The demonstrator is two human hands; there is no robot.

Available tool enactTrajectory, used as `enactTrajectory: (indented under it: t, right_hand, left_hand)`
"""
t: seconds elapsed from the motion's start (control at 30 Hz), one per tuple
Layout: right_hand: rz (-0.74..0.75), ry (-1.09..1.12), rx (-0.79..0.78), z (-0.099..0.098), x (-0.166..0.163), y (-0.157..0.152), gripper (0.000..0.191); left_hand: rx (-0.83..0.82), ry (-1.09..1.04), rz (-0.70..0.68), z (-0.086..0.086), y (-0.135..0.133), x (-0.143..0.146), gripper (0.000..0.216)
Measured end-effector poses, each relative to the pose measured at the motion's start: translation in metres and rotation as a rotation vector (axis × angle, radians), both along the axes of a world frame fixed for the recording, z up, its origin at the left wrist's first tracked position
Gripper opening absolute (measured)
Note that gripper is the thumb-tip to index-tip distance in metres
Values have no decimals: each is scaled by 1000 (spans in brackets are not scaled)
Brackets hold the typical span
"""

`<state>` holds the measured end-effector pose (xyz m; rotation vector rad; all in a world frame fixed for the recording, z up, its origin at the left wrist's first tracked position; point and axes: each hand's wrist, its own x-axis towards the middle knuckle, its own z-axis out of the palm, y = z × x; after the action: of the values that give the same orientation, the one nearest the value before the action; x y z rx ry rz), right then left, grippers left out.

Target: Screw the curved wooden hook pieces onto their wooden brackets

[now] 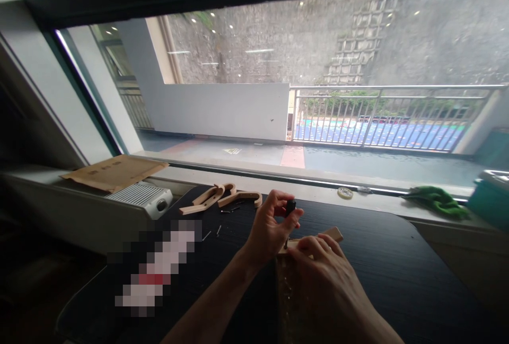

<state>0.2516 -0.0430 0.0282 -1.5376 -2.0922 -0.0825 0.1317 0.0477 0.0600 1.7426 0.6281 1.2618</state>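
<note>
Head view: the left hand [274, 222] is closing thumb and fingers snugly around a black-handled tool [291, 206], leaving no gap that shows. The tool is standing nearly upright, its top leaning slightly rightward, and a thin dark shaft is reaching down to the left end of a wooden piece [283, 252]. Whether that lowest dark bit is the tool's tip or a screw, I cannot tell. So the wood is lying directly below the left grip, and its long axis is running rightward and somewhat away, well across the tool's line. The right hand [324, 259] is holding the wood down with bent fingers, covering its middle; its thumb side is coming closest to the shaft's foot. Pale wood is jutting out beyond the right knuckles, though the hand is hiding whether it is the same piece. Curved wooden hooks [243, 196] and loose screws [230, 209] are lying to the left, nearer the left hand.
</note>
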Motion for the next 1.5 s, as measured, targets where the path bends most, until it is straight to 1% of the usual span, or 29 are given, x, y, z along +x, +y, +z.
enactTrajectory:
  t: [0.1,0.23,0.33,0.47,0.57,0.7,0.77,0.83,0.97,1.03,1.13,1.2,1.37,1.43,1.5]
  right_hand:
    - [17,-8,-4,1,1,1,9]
    - [30,-11,7,3,1,2,8]
    - [38,-13,-29,6,1,2,10]
    - [23,-22,-57,8,1,1,12]
    - [9,-32,-55,10,0,0,12]
    - [1,-38,-61,12,1,-1,14]
    - [2,-42,-60,12,1,-1,14]
    - [9,-47,-49,11,2,-1,14]
    - [19,-66,-18,13,1,-2,16]
    - [20,-86,2,16,0,-3,15]
    - [16,-111,4,19,-1,-4,13]
    - [10,-112,-2,20,-1,-5,14]
    - [1,-104,-11,21,-1,-6,14]
    - [-9,-99,-21,20,-3,-6,13]
    - [-15,-90,-35,20,-6,-6,13]
  left_hand:
    - [8,-19,4,-1,-1,0,23]
    - [-6,-68,-81,-2,-3,-1,21]
    - [-21,-86,-136,-2,-3,-2,20]
    - [-23,-74,-171,-3,-2,-3,19]
    - [-36,-51,-150,-3,-1,-3,22]
    - [-11,-13,4,-4,0,-4,29]
    - [1,3,40,-3,-1,-3,28]
    - [-3,-14,16,-3,-2,-2,27]
    - [-21,-48,-78,-4,-2,-1,26]
    - [-5,-41,-91,-4,-2,0,24]
    - [87,-3,-9,-3,-2,-2,22]
    - [173,38,62,0,-3,-3,20]
    - [386,138,188,6,-3,-10,19]
    - [418,153,245,7,-3,-13,19]
    - [412,138,270,6,-3,-13,18]
